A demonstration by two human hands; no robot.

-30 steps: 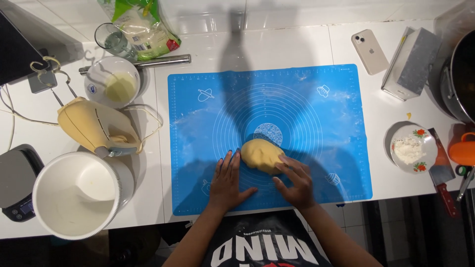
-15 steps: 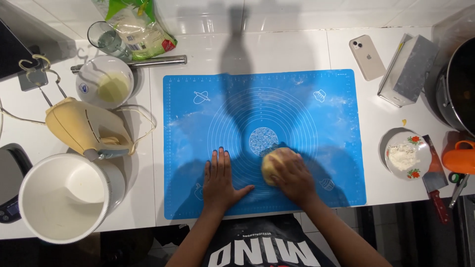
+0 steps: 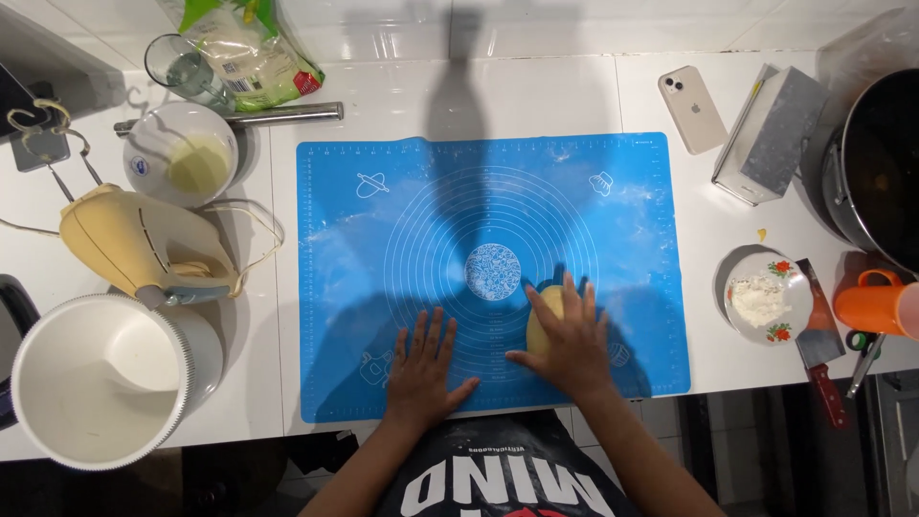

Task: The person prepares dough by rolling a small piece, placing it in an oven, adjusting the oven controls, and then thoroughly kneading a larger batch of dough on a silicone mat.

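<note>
White bench (image 3: pixel 536 91) fills the view, and squarely in the middle lies the big blue baking mat (image 3: pixel 383 249), printed with rings and dusted with flour. Off at the right edge, a large dark pot (image 3: pixel 885 168), only partly in view. Down at the left corner, a tall white tub (image 3: pixel 96 378) with a ribbed rim, and just above it a cream hand mixer (image 3: pixel 144 244) lying on its side, cord looped beside it. Above that, a white bowl (image 3: pixel 182 153) with pale yellow batter inside, a metal bar (image 3: pixel 287 114) running behind it, and a green-topped bag (image 3: pixel 251 43) with a glass (image 3: pixel 182 67) at the top edge. Over to the right, a grey box-shaped tin (image 3: pixel 771 134), a pale phone (image 3: pixel 692 108) face down, an orange cup (image 3: pixel 876 302), and a small flowered dish (image 3: pixel 766 304) holding white flour, a red-handled scraper (image 3: pixel 821 349) just beside it.

Now the action, near edge of the mat: the left hand (image 3: pixel 423 369) lies flat on the blue surface, fingers spread, holding nothing. The right hand (image 3: pixel 567 335) sits on top of the dough (image 3: pixel 538 321), fingers slightly spread and draped over it, palm bearing down. That dough, a pale yellow lump, lies on the mat right of the centre disc, mostly covered, showing at the hand's left side.
</note>
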